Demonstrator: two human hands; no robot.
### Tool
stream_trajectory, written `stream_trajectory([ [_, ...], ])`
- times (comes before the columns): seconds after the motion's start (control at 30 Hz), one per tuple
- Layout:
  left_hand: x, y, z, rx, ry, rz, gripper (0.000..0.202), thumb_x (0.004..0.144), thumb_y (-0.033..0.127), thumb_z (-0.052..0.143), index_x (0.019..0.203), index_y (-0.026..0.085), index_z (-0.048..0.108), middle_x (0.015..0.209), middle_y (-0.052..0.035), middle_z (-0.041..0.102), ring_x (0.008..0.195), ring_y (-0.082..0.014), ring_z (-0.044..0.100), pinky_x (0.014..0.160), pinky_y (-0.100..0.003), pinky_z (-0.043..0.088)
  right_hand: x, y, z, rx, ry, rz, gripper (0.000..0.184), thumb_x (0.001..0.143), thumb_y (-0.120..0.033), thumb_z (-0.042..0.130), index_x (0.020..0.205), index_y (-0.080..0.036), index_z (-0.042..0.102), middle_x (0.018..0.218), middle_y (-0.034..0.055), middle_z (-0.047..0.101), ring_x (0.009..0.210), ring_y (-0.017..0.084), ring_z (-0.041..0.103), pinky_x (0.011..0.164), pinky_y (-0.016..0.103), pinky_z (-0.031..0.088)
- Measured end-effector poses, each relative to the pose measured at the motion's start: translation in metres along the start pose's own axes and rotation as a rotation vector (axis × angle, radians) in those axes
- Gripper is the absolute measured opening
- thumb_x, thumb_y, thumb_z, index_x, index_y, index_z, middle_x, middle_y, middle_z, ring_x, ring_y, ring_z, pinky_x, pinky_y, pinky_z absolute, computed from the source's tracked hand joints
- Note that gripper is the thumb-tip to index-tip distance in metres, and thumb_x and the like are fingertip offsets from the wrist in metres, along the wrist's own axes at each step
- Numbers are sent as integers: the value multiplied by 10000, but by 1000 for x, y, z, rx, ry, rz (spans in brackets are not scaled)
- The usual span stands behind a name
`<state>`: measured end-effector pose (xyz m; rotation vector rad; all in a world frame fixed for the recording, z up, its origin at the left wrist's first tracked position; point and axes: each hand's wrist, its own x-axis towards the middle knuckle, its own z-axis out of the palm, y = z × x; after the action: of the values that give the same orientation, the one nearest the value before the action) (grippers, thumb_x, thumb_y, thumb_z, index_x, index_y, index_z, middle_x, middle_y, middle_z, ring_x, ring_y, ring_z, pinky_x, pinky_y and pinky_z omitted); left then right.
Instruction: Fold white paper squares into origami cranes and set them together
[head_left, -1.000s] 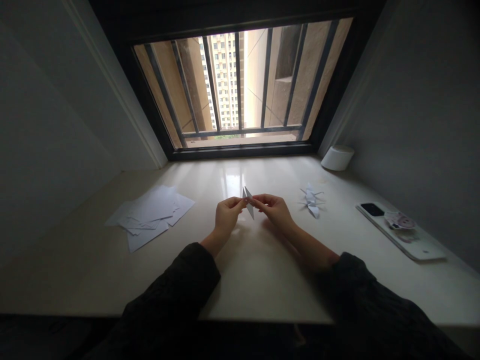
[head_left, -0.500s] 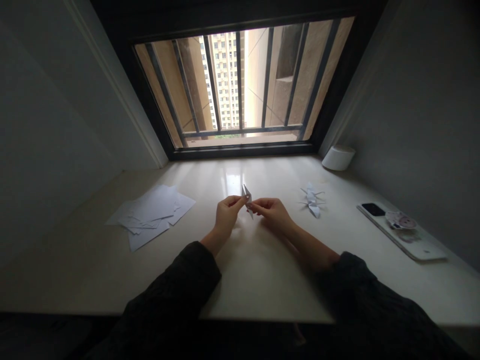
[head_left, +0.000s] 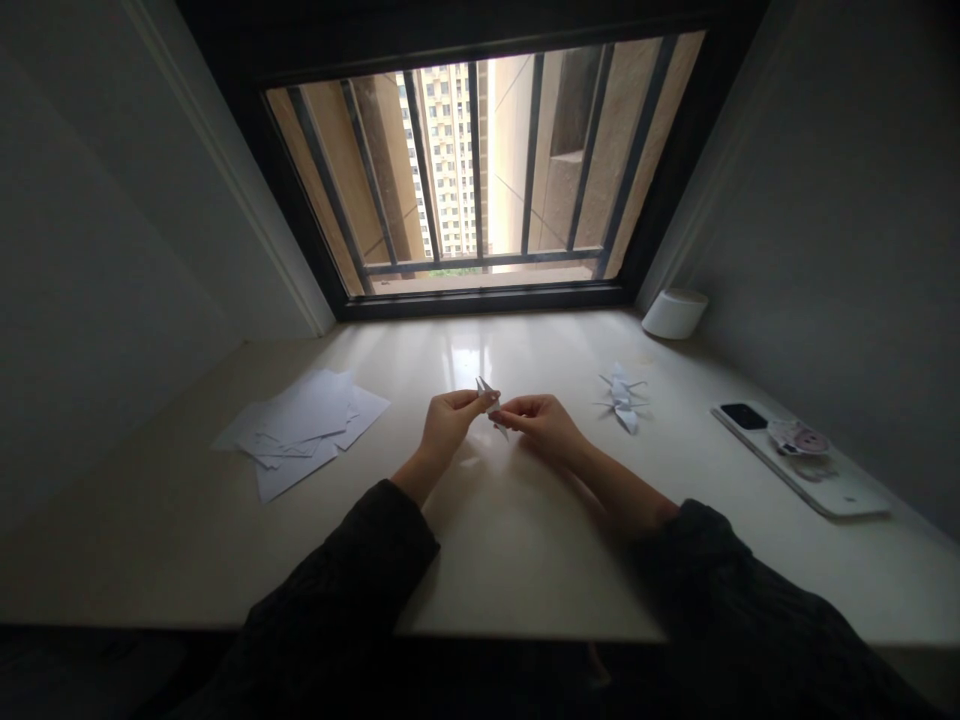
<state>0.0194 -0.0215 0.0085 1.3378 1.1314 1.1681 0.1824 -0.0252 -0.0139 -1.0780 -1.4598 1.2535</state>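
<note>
A small piece of folded white paper is held up over the middle of the sill, with narrow points at its top and bottom. My left hand pinches it from the left between thumb and fingers. From the right, my right hand grips its lower part with the fingertips. The fingers hide much of the paper's middle. Off to the right of my hands lie folded paper cranes, close together on the sill.
Loose white paper sheets lie in an uneven pile at the left. A phone with a round grip on its back rests at the right, and a white cylindrical object stands in the far right corner. A barred window closes the back.
The folded paper has tilted, its upper points leaning further left. My left hand has shifted slightly left, while my right hand stays nearly in place.
</note>
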Motion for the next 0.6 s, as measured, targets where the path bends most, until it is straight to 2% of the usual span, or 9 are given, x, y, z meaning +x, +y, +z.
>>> stream_trajectory([
  [0.1, 2, -2, -2, 9, 20, -45, 320, 656, 481, 717, 697, 164, 733, 696, -53, 694, 693, -164, 582, 685, -295, 400, 0, -1, 2, 27, -13, -37, 305, 674, -459, 722, 746, -162, 732, 685, 39, 691, 617, 143, 567, 613, 280, 412],
  [0.23, 5, -5, -5, -63, 8, -117, 341, 648, 497, 717, 771, 179, 740, 791, -72, 707, 732, -173, 594, 698, -299, 387, 1, -1, 2, 120, -104, -47, 321, 763, -476, 627, 809, -177, 735, 715, 44, 696, 675, 156, 590, 652, 290, 424],
  [0.4, 6, -7, -5, -129, 23, -160, 367, 624, 492, 739, 811, 175, 746, 817, -85, 703, 738, -174, 592, 711, -303, 386, 1, 3, 1, 241, -169, 3, 267, 743, -407, 670, 900, -200, 732, 793, 48, 712, 756, 171, 613, 713, 307, 428],
  [0.6, 7, -9, -6, -149, 27, -161, 383, 620, 498, 743, 833, 180, 748, 830, -89, 705, 769, -184, 601, 725, -305, 392, 1, 4, 1, 343, -211, 62, 260, 721, -389, 695, 892, -198, 737, 810, 56, 710, 791, 180, 622, 729, 318, 428],
])
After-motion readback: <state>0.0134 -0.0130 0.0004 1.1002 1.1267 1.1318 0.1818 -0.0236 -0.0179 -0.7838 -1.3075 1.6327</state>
